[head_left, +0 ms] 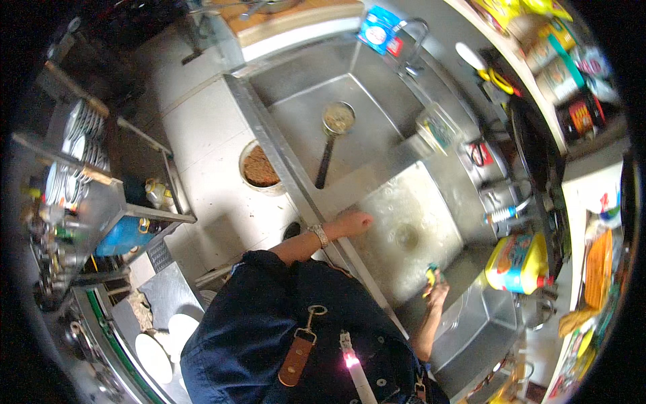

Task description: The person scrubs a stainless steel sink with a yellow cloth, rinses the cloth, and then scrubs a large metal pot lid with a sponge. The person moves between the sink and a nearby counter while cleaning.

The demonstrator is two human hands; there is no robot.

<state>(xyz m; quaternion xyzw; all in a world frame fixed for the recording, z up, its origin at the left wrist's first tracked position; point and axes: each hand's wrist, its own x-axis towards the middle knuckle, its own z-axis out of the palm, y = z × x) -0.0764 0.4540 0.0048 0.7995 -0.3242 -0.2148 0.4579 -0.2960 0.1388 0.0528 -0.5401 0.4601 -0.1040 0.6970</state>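
Observation:
My left hand, with a metal-coloured band on its wrist, is held over the near edge of the middle sink basin. Its fingers look curled, and nothing shows in them. Lower right, my right hand grips a yellow and green scrub sponge inside the same basin. Foamy wet residue covers the basin floor around a round drain. In the far basin lies a long-handled strainer or ladle containing wet scraps, its dark handle towards me.
A metal faucet and a blue packet stand behind the far basin. On the right ledge is a yellow detergent jug. A bucket of brown scraps sits on the floor. Stacked plates fill a rack at left.

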